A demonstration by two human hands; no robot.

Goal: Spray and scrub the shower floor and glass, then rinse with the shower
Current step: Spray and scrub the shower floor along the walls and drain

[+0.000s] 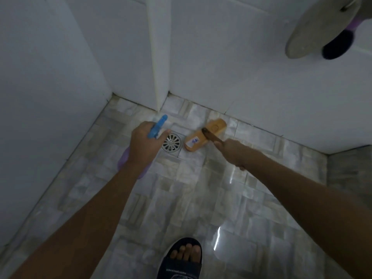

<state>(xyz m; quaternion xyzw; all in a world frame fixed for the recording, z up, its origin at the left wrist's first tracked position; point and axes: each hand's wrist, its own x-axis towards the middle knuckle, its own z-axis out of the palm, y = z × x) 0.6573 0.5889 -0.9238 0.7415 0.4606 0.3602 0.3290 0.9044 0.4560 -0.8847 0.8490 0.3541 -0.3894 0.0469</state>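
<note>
My left hand [144,144] grips a spray bottle [156,128] with a blue trigger head and a purple body, its nozzle aimed at the far floor by the wall. My right hand [233,151] holds the dark handle of a wooden scrub brush [203,137], whose tan block head rests on the marbled shower floor tiles [181,198] just right of the round metal drain [171,143]. The white tiled walls meet the floor right behind the brush.
A white vertical pipe or corner strip [159,57] runs down the back wall. At the top right a round grey object [314,31] hangs with a dark purple-handled brush [338,46]. My foot in a dark slide sandal [181,258] stands at the bottom centre.
</note>
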